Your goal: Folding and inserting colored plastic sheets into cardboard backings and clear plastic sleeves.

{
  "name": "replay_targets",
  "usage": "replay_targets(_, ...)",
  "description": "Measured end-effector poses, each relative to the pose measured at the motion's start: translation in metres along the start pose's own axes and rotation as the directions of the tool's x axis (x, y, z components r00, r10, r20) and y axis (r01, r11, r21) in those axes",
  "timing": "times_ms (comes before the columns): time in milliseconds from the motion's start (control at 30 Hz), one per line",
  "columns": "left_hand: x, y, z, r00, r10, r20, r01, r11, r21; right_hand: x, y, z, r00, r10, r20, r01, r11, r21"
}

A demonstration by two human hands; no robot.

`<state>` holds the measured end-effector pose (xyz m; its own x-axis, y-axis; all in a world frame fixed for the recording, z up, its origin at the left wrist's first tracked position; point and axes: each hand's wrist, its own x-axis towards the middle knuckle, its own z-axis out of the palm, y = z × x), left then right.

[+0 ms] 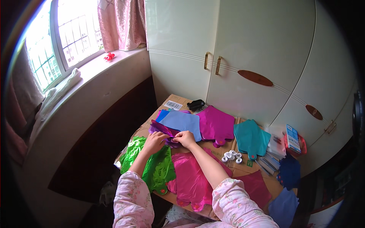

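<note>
Over the cardboard (215,146), a purple foil balloon (164,128), flat and partly folded up, is held between my two hands. My left hand (155,142) has its fingers closed on the near left part of the foil. My right hand (184,139) pinches it a short way to the right; the fingertips hide the exact spot. Just under my left forearm lies a shiny green foil balloon (157,167). Pink foil balloons (192,176) spread below my right forearm. Behind the hands rest a light blue foil balloon (182,121) and a magenta one (217,123).
Right of centre are teal foil balloons (251,137) and several small white rolls (232,155). Dark blue pieces (289,173) and a red basket (302,144) with a blue package sit farther right. A black object (196,104) lies at the back, before the white wardrobe (182,72).
</note>
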<state>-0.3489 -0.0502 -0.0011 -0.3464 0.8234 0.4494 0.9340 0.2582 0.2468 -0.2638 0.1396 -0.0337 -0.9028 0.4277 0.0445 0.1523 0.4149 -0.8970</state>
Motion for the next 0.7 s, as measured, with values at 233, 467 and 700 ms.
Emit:
replay_targets(233, 0.002, 0.002, 0.003, 0.999, 0.022, 0.047, -0.028, 0.99, 0.141, -0.001, -0.004, -0.001, 1.0, 0.013, 0.001, -0.013, 1.0, 0.015)
replay_targets(467, 0.005, -0.007, 0.007, 0.973, -0.224, 0.064, 0.186, 0.912, 0.365, -0.001, -0.004, -0.003, 0.999, 0.013, 0.045, -0.014, 1.0, 0.026)
replay_targets(700, 0.013, -0.032, 0.012, 0.82, -0.565, 0.094, 0.477, 0.765, 0.433, 0.01, 0.02, -0.005, 0.996, 0.011, 0.088, -0.026, 0.985, 0.172)
